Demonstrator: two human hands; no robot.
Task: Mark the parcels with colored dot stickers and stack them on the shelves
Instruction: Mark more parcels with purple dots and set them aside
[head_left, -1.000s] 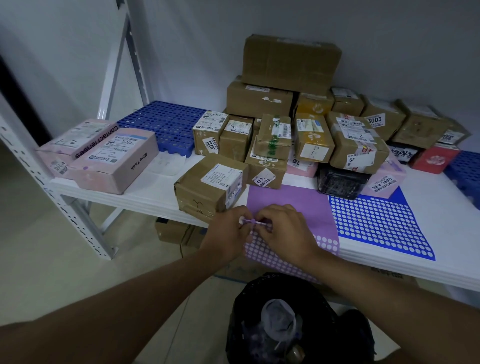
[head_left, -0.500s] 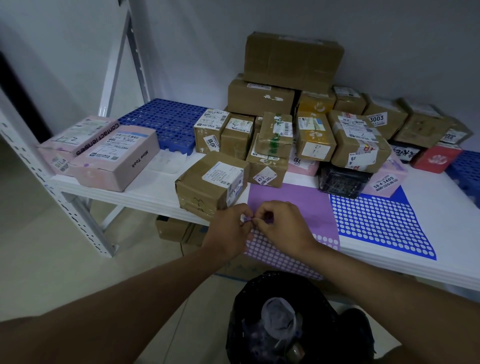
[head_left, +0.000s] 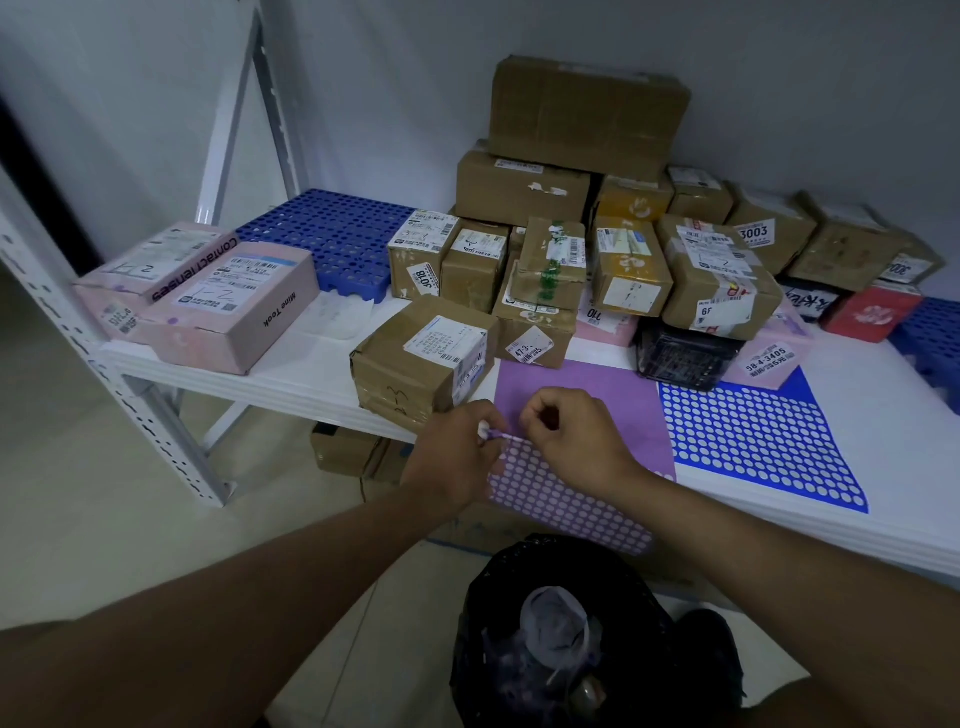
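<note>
A purple dot sticker (head_left: 500, 437) is being peeled at the lower centre of the frame, above the purple sticker sheet (head_left: 566, 457), which lies on the white shelf (head_left: 311, 364) and overhangs its front edge. The left hand (head_left: 457, 457) is closed, its fingers (head_left: 485, 431) pinching the left end of the small purple strip; the right hand (head_left: 576, 441) is likewise curled, pinching the other end. Whether the piece is a single dot or a fragment of backing cannot be told.

The nearest unmarked-looking parcel (head_left: 423, 361), a brown box, stands just left of the hands, touching the sheet's upper left corner. A blue sticker sheet (head_left: 753, 436) lies to the right; further parcels are stacked behind, in the upper centre.

It is judged that the dot is best lifted by one edge only, so the adhesive face is kept off the fingertips and not folded onto itself. The sheet should be held flat while the pull is made low and slow. The dot is then best pressed on a bare cardboard face, clear of the shipping label (head_left: 444, 340).
</note>
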